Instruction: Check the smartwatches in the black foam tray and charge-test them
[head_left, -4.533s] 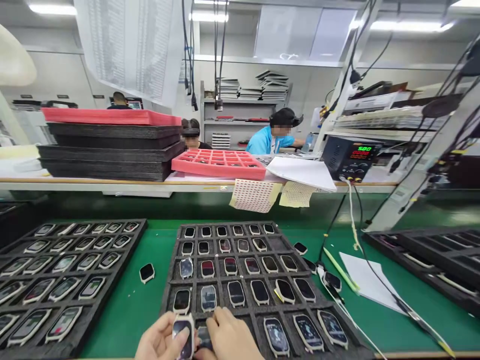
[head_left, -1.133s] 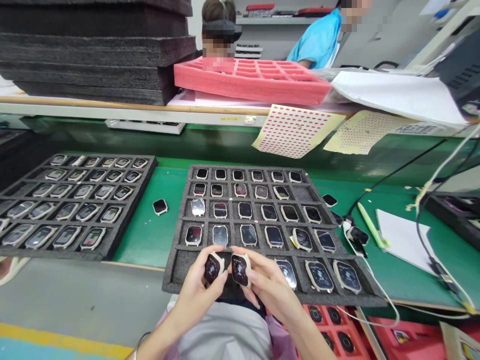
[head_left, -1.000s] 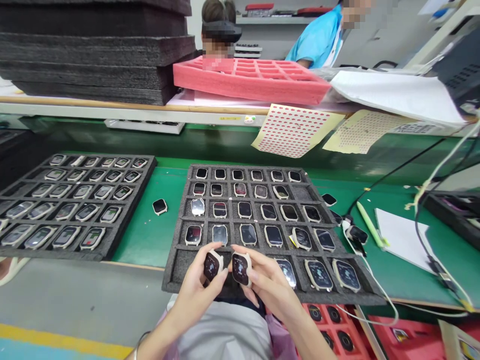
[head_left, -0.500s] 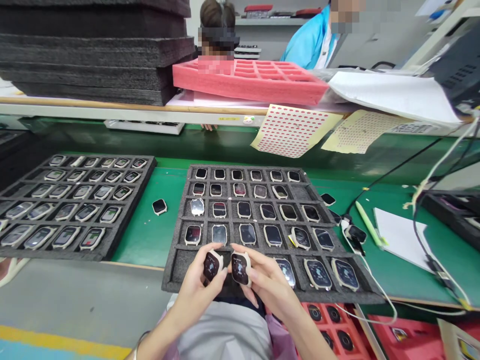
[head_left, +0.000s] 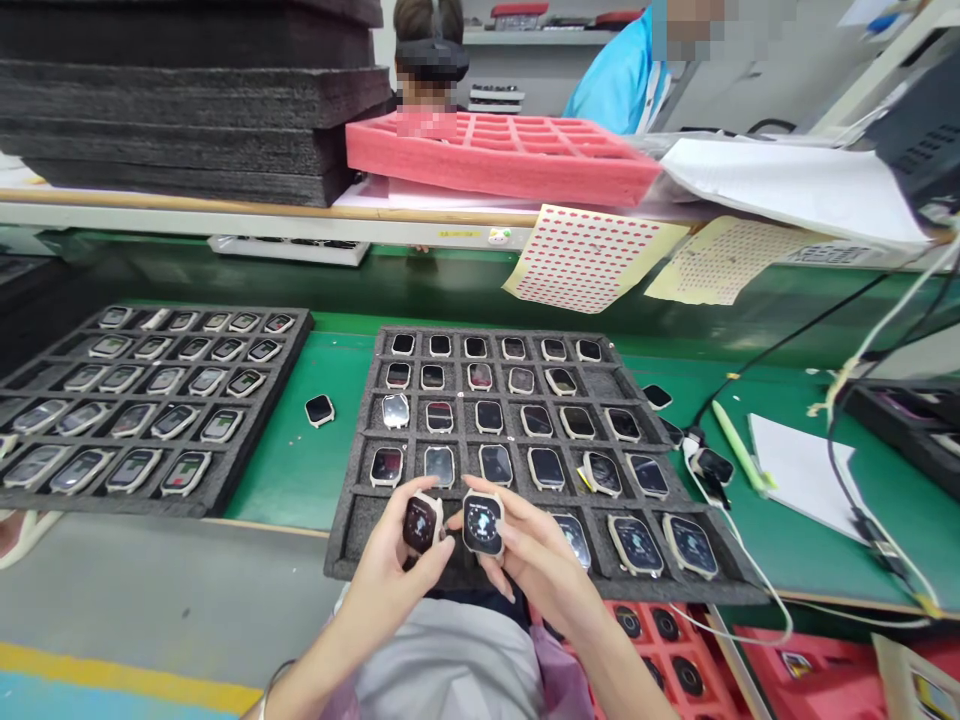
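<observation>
Nearest: the left hand [head_left: 394,545], its grip closed by thumb and fingers on the edges of a cream-framed smartwatch [head_left: 421,524], screen lit. The right hand [head_left: 529,545], grip likewise closed, holds a second cream-framed smartwatch [head_left: 482,523] just beside the first; the two are not touching. Directly below both grips: a black foam tray [head_left: 352,540] of square compartments, most holding watches, on a green table [head_left: 277,470]. Below and right of the grips: a red foam tray [head_left: 645,640] with round dark parts. Left of the grips: a loose watch [head_left: 319,409] and a second black foam tray [head_left: 225,500] of watches. Right of them: a yellow-green pen [head_left: 739,446] and white paper [head_left: 795,470]. Farther off, beyond the table: hanging sticker sheets [head_left: 585,260], a pink foam tray [head_left: 495,160], stacked black foam trays [head_left: 180,100], and a co-worker [head_left: 427,60].
</observation>
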